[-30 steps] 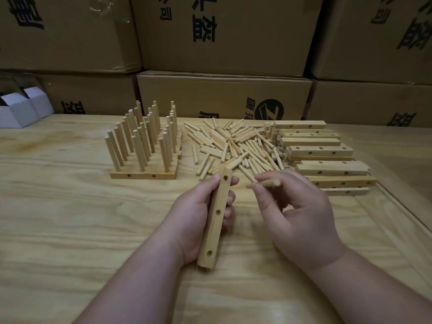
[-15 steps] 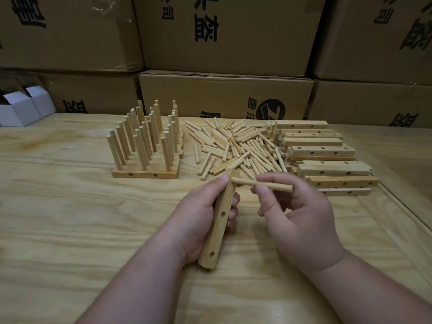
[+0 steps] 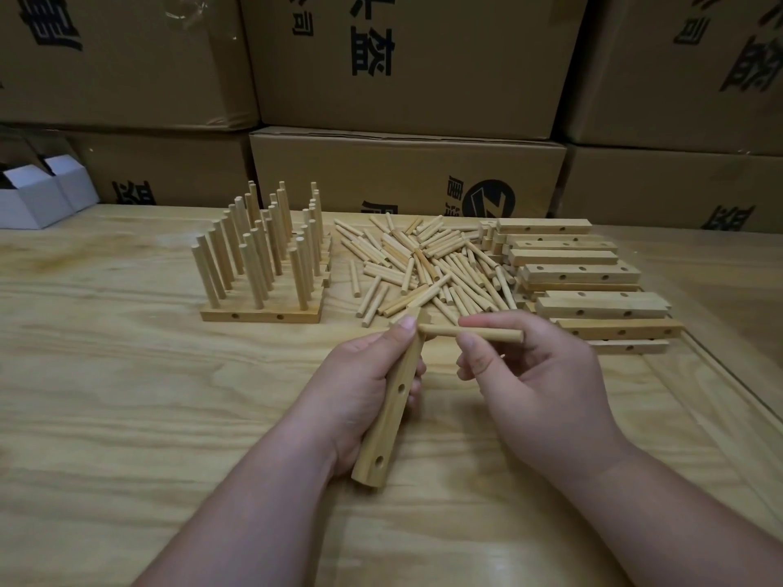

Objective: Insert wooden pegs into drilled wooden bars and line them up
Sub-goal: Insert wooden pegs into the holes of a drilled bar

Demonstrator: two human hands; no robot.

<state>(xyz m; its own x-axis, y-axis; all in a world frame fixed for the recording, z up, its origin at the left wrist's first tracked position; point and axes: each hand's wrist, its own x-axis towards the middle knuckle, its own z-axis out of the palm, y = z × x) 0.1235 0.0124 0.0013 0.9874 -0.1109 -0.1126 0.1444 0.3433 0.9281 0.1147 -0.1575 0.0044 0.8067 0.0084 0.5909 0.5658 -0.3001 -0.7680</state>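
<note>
My left hand (image 3: 360, 391) clenches a drilled bar (image 3: 392, 400) at centre frame, angled so its holes face right. My right hand (image 3: 529, 374) pinches a peg (image 3: 470, 333) level, its tip at the bar's top hole, so it should push in straight. Beyond, loose pegs (image 3: 423, 264) lie on the bench (image 3: 106, 374), empty bars (image 3: 580, 277) stacked right, finished bars (image 3: 262, 290) lined up left.

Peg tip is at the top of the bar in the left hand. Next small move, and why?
Probably push the peg leftward with the right hand to seat it in the bar. Its left end already meets the bar's top, beside the left hand's thumb, lying roughly square to the bar. Two lower holes show empty. Whether the tip has entered a hole, I cannot tell.
</note>
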